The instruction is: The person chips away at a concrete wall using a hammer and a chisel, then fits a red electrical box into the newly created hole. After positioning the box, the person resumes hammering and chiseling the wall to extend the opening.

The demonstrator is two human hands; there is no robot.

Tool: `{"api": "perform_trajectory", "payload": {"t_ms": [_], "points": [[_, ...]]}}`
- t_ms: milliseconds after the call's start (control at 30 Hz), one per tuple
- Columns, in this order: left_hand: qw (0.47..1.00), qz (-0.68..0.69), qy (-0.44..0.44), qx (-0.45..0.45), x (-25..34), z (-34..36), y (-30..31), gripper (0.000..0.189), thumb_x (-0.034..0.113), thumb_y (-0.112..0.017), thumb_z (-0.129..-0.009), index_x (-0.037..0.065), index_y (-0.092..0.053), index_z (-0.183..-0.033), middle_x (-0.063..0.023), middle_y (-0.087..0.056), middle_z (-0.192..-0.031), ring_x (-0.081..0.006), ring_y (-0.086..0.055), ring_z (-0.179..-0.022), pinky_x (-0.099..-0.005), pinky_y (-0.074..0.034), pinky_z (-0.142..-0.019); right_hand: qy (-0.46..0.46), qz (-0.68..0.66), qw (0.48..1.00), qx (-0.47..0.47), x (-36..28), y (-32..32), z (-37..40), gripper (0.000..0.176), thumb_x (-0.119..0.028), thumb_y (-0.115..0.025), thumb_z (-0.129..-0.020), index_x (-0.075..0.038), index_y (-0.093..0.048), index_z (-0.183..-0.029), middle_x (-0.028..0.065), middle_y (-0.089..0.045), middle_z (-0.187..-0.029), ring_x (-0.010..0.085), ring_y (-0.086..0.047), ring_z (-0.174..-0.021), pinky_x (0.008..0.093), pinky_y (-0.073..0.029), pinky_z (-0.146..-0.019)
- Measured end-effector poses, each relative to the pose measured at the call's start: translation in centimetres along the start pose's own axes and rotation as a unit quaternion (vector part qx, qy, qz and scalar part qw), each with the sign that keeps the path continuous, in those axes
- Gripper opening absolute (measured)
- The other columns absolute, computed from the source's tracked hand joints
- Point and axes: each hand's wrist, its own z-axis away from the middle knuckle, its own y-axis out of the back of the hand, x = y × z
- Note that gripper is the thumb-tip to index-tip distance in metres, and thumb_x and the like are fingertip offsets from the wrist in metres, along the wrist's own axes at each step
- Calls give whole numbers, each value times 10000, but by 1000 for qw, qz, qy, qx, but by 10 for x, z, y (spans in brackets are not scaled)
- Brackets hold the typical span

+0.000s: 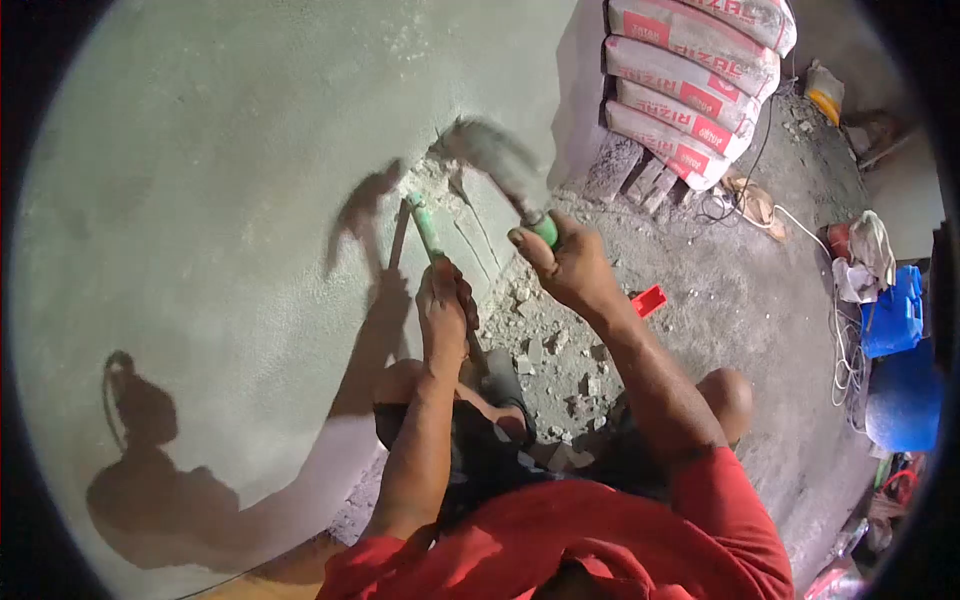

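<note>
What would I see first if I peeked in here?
A grey-headed hammer with a green handle, blurred, is in the right hand at mid-picture, beside a green-handled metal chisel that the left hand presses to the chipped grey plaster wall. Broken grey rubble lies on the floor below, and white-and-red paper sacks are stacked at the upper right.

I log: wall (220, 200) left | chisel (426, 228) in left hand (442, 305) against wall | hammer (500, 165) in right hand (568, 265), just right of chisel | rubble (545, 350) on floor (740, 300) below hands | stacked sacks (690, 80) beyond, right.
</note>
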Motion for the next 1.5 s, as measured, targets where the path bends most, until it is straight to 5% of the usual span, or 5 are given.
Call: {"api": "perform_trajectory", "payload": {"t_ms": [200,400,633,833,1500], "points": [[999,-11,-39,1,1,1,-1,442,547,-500,-1000,126,-476,-869,28,-426,-616,-77,-399,-454,-250,-314,-385,294,-33,951,91,36,-42,12,387,-367,-706,-877,-13,-627,-1012,216,-672,-770,426,-665,-706,447,-526,-642],[984,-169,-64,6,-1,-4,11,391,458,-533,-1005,73,-513,-938,-35,-530,-649,-156,-508,-467,-318,-426,-426,-94,-81,989,86,49,-24,20,485,-457,-676,-910,27,-637,-910,220,-651,-717,347,-649,-656,435,-503,-634],[561,-799,-178,-126,-7,-4,13,411,442,-513,-988,50,-636,-960,-254,-675,-792,-448,-671,-755,-550,-502,-672,-156,-193,958,147,81,-26,34,516,-476,-634,-935,39,-650,-947,161,-631,-696,208,-591,-659,380,-495,-648],[918,-397,-12,-16,24,14,-19,369,352,-491,-1018,-6,-562,-961,-117,-566,-686,-260,-575,-540,-421,-472,-538,-139,-231,955,124,89,-13,45,439,-439,-568,-988,0,-585,-972,17,-554,-679,109,-492,-585,306,-420,-549],[980,-170,31,100,53,3,-46,333,385,-519,-983,53,-533,-961,-13,-491,-674,-125,-434,-461,-301,-367,-411,0,-347,932,101,32,-29,14,479,-444,-609,-959,34,-590,-944,162,-607,-674,251,-596,-620,389,-497,-626]]}}
